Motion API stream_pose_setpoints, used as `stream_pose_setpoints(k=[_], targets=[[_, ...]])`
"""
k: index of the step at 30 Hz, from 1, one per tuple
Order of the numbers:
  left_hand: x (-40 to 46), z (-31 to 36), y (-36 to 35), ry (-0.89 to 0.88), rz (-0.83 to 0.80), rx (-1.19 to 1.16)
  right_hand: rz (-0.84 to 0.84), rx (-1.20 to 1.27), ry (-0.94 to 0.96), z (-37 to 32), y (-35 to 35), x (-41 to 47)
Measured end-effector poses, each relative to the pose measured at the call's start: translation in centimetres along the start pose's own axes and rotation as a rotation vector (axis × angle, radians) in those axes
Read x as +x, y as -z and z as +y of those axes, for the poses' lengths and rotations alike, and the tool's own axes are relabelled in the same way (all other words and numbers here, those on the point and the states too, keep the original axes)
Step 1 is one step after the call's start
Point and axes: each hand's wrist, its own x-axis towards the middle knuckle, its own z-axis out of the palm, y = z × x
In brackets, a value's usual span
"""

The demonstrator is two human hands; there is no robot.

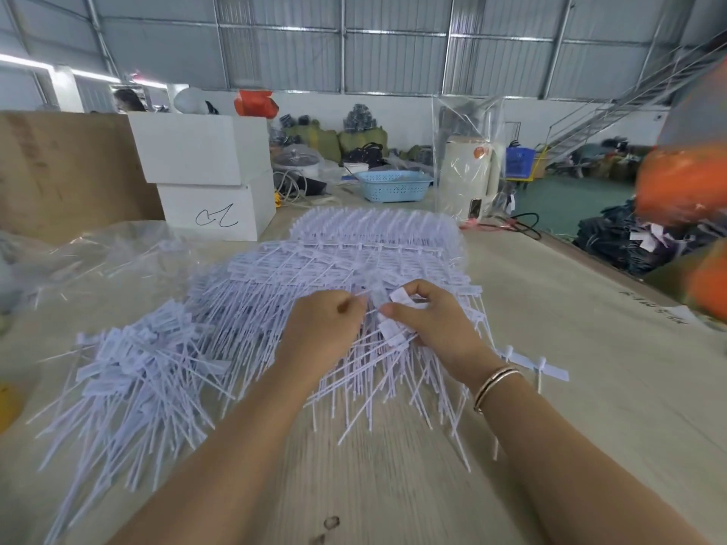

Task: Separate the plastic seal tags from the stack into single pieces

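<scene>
A big stack of joined white plastic seal tags lies across the middle of the wooden table, strips pointing toward me. A loose pile of single tags spreads at the left. My left hand is closed, pinching the end of a tag at the stack's near edge. My right hand grips a bunch of tags by their flat heads, thumb on top, a bracelet on its wrist. The two hands almost touch. Two single tags lie on the table to the right of my right wrist.
Two stacked white boxes and a brown cardboard sheet stand at the back left. A clear plastic bag lies left of the stack. A blue basket and a bagged white appliance sit behind. The table edge runs diagonally at right.
</scene>
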Motion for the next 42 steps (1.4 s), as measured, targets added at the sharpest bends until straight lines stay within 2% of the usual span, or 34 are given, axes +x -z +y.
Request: stream_pose_setpoints(k=[2,4,5,8,10,16,25,31,35,37,40,42], targets=[[0.1,-0.4,-0.4,0.005,-0.007,0.173,-0.047,0.006,0.024,-0.1,-0.6,-0.1],[0.4,-0.7,-0.6,0.039,-0.053,0.202,-0.061,-0.012,0.051,-0.2,-1.1,-0.3],[0.6,-0.8,-0.8,0.055,-0.069,0.135,-0.058,-0.025,0.058,-0.1,-1.3,-0.3],[0.4,-0.5,-1.3,0.124,-0.040,-0.283,-0.029,-0.044,0.056,0.1,-1.5,-0.6],[0.3,-0.4,-1.3,0.169,-0.002,-0.396,-0.014,-0.031,0.032,0.1,-1.8,-0.8],[-0.2,-0.3,-1.7,0.221,-0.004,-0.487,-0.048,-0.048,-0.038,0.2,-1.9,-0.9],[-0.1,0.1,-2.3,0.432,0.081,-0.719,0.029,-0.018,0.173,0.3,-3.2,-1.6],[-0.3,0.3,-2.4,0.478,0.101,-0.791,0.100,-0.193,0.193,0.3,-3.7,-1.4],[0.4,0.0,-1.5,0.655,0.103,-0.893,0.183,-0.261,0.313,0.6,-3.8,-1.8],[0.6,-0.4,-1.0,0.611,0.094,-0.843,0.152,-0.172,0.284,0.8,-3.8,-2.0],[0.1,-0.2,-1.3,0.400,0.006,-0.619,0.090,-0.075,0.225,0.4,-3.3,-1.9],[0.0,0.1,-1.5,0.343,-0.003,-0.531,0.086,-0.059,0.224,0.0,-2.8,-1.8]])
